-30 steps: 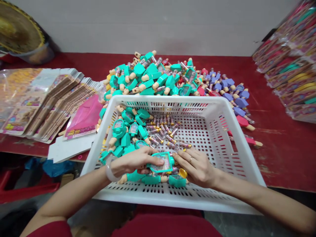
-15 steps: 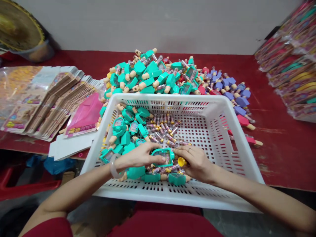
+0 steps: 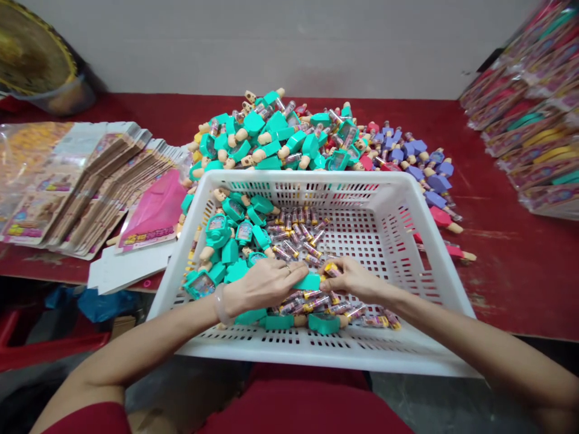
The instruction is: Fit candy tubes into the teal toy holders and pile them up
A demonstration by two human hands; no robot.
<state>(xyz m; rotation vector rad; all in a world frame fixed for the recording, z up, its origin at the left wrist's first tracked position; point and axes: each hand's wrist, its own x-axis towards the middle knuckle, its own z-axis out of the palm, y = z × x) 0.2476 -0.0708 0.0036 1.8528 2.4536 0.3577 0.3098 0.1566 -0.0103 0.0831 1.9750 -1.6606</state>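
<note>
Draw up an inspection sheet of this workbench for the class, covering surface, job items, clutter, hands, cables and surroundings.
Surface: red table, scuffed and worn.
Job's things: white plastic basket holding teal toy figures and clear tubes.
Clutter: heaped toy figures behind the basket; flat printed cards to the left; packaged cards to the right.
Hands: left hand against a teal toy piece; right hand pinching a yellow-capped tube.
Cables: nothing seen.
Surroundings: white wall behind; woven hat far left; blue bag below the table.
</note>
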